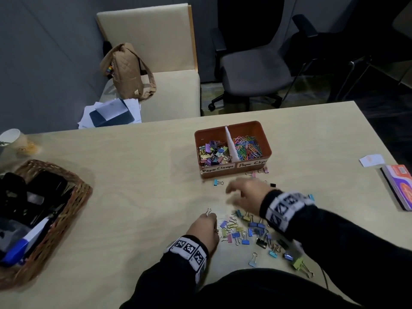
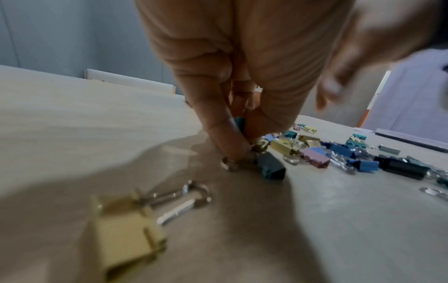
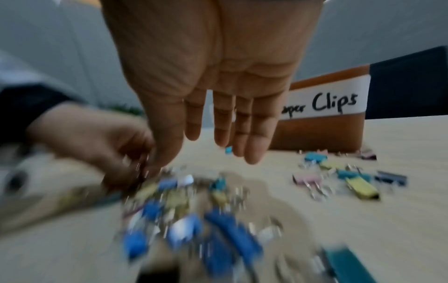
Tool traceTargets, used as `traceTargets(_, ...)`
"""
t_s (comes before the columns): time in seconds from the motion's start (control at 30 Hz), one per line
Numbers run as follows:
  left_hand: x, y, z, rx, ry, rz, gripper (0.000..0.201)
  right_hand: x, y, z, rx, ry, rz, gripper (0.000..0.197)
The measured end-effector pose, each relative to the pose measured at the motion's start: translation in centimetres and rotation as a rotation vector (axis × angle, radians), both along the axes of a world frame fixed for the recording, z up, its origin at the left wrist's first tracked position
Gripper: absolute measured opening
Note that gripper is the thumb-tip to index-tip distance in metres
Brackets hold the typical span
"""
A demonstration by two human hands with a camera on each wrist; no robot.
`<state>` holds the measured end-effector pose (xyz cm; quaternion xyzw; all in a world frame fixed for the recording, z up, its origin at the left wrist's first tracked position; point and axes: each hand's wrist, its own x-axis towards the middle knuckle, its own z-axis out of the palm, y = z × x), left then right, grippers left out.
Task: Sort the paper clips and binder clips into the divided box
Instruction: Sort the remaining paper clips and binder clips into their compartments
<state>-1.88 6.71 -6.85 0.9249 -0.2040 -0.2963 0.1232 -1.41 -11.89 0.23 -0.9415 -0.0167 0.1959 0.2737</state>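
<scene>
Two hands (image 1: 204, 230) (image 1: 245, 195) over scattered binder clips (image 1: 252, 230), one two-compartment box (image 1: 233, 148)

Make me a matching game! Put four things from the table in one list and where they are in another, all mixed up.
Things:
1. paper clips
2. wicker basket
3. left hand
4. paper cup

Places or states:
A. far left edge of the table
B. right compartment of the divided box
C. gripping binder clips at the loose pile
D. left side of the table, holding dark items

Pairs: 1-B, 2-D, 3-C, 4-A
</scene>
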Motion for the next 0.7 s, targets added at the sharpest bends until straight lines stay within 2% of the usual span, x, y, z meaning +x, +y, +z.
traceTargets(0.07, 0.5, 0.1, 0.3, -0.016, -0.002, -0.007, 0.014, -2.4, -0.1, -2.2, -0.128, 0.103, 0.238, 0.053)
traceTargets(0.1, 0.7, 0.2, 0.4, -0.033, 0.008, 0.006, 0.014, -3.3, -0.1, -3.2, -0.189, 0.164, 0.303, 0.069)
traceTargets(0.17, 0.9, 0.4, 0.7, -0.083, 0.031, 0.072, 0.009, -4.3, 0.0, -4.7, -0.279, 0.255, 0.343, 0.088)
traceTargets(0.2, 1.1, 0.5, 1.1, -0.116, 0.037, 0.126, 0.005, -4.6, 0.2, -5.1, -0.308, 0.25, 0.345, 0.089)
traceTargets(0.23, 1.3, 0.5, 1.6, -0.153, 0.037, 0.183, 0.005, -4.7, 0.5, -5.7, -0.328, 0.217, 0.341, 0.084)
traceTargets(0.33, 2.7, -0.1, 3.9, -0.27, -0.004, 0.29, 0.007, -4.7, 1.2, -7.2, -0.34, 0.067, 0.293, 0.052)
traceTargets(0.43, 5.3, -1.2, 6.6, -0.39, -0.076, 0.336, 0.007, -4.4, 1.4, -7.4, -0.327, 0.049, 0.263, 0.034)
traceTargets(0.53, 8.6, -2.6, 8.4, -0.447, -0.136, 0.351, 0.006, -4.2, 1.6, -6.9, -0.306, 0.06, 0.26, 0.032)
traceTargets(0.7, 12.7, -4.5, 9.1, -0.428, -0.212, 0.354, 0.021, -4.0, 1.4, -6.5, -0.293, 0.125, 0.278, 0.043)
